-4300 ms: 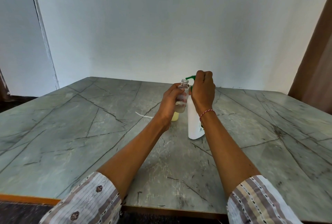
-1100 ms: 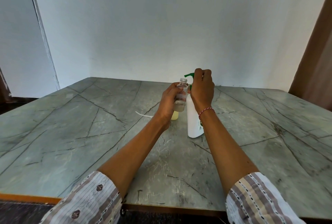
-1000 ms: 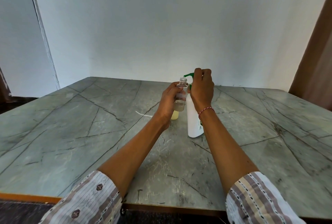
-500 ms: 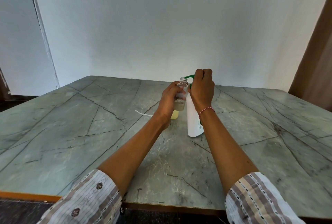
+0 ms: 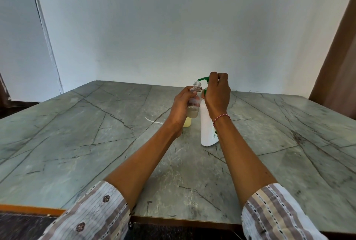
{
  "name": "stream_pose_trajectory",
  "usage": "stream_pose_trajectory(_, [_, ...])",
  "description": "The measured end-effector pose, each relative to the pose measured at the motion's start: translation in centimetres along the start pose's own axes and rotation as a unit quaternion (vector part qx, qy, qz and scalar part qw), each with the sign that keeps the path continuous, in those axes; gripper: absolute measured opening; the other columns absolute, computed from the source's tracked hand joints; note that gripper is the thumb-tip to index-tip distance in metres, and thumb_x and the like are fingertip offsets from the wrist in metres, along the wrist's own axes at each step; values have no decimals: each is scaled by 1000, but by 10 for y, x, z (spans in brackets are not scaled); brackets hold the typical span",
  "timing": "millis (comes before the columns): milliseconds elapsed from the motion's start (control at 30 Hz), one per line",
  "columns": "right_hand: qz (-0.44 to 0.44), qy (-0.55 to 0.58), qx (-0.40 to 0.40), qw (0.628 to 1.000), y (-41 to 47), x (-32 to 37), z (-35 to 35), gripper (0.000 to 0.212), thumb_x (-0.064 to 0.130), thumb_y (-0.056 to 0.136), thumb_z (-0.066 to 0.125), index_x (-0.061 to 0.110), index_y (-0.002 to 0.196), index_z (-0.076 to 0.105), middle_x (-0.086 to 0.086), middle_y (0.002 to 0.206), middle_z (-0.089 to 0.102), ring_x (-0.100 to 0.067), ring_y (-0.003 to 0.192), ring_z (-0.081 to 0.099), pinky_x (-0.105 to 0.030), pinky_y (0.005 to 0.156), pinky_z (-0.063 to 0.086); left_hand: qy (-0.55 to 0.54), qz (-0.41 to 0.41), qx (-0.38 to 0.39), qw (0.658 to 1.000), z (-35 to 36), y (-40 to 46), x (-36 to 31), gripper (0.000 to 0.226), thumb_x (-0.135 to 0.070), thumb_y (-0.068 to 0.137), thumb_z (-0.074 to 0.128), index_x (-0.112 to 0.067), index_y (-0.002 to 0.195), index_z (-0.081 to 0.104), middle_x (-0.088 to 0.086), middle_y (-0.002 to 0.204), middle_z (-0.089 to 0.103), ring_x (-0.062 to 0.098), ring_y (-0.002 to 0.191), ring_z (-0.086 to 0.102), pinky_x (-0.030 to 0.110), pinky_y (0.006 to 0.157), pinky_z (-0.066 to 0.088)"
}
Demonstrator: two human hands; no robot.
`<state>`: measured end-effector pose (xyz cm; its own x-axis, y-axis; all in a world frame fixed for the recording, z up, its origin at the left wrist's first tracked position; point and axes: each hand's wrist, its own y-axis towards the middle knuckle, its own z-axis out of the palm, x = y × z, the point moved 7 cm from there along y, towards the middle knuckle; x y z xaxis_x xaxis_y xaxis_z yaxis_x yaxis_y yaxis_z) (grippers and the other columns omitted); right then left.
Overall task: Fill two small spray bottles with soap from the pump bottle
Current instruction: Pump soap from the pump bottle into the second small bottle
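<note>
The left hand point(image 5: 182, 107) grasps a clear spray bottle point(image 5: 194, 105) upright, its open mouth just under the green pump nozzle point(image 5: 202, 79). The right hand point(image 5: 217, 93) is clenched over that pump head on the white pump bottle point(image 5: 207, 130), which stands mid-table. A yellow-filled bottle point(image 5: 187, 122) stands just behind the left wrist, a thin white tube point(image 5: 153, 120) lying on the table to its left. Bare marble table point(image 5: 77, 133) stretches wide on both sides of the hands, toward its edges.

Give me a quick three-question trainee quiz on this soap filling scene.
1. True or false: the clear bottle in the left hand is capped.
2. The right hand grips: A) the green pump head B) the table C) the yellow-filled bottle
3. Fill in: the green spout points over the clear bottle's open ____.

Key: 1 false; 2 A; 3 neck.
</note>
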<state>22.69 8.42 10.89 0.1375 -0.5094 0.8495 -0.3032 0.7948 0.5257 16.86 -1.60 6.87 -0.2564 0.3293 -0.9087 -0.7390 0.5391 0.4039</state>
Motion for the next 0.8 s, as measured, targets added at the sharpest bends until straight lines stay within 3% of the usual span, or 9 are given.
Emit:
stream_pose_trajectory(200, [-8,-6,6,1000,0,1,2,15,22,98,34,10,92,39,7,62,40,-7,54,41,-20,48,31,1,1,-2,1000,-1,-1,0,24,-22,97,35,-34,91,55,-5,82,62,11,75,57,26,70,50])
stream_pose_trajectory(367, [-11,-15,5,1000,-1,2,1,14,20,98,32,10,92,39,6,63,41,-7,55,41,-22,49,30,7,0,-1,1000,-2,-1,1,22,-23,97,35,-31,95,55,-3,85,61,13,78,57,29,73,49])
stream_pose_trajectory(500, [-33,-56,51,997,-1,0,2,23,26,98,25,13,98,44,-5,87,46,-18,77,43,-28,69,31,12,-4,1,1000,-1,0,2,20,-22,96,36,-31,98,54,-4,85,62,14,78,57,32,76,48])
stream_pose_trajectory(667, [-16,-58,0,998,1,1,1,41,45,99,25,11,91,45,10,63,44,-5,55,44,-14,48,27,12,-8,1,1000,1,-1,3,19,-23,97,36,-26,104,54,-3,85,61,15,81,56,36,82,49])
stream_pose_trajectory(800, [-32,-55,21,998,2,3,3,33,33,101,29,7,100,48,6,71,46,-7,59,45,-8,44,30,8,-5,0,1000,1,-1,1,21,-22,97,35,-25,106,53,-3,84,61,14,79,56,32,78,49])
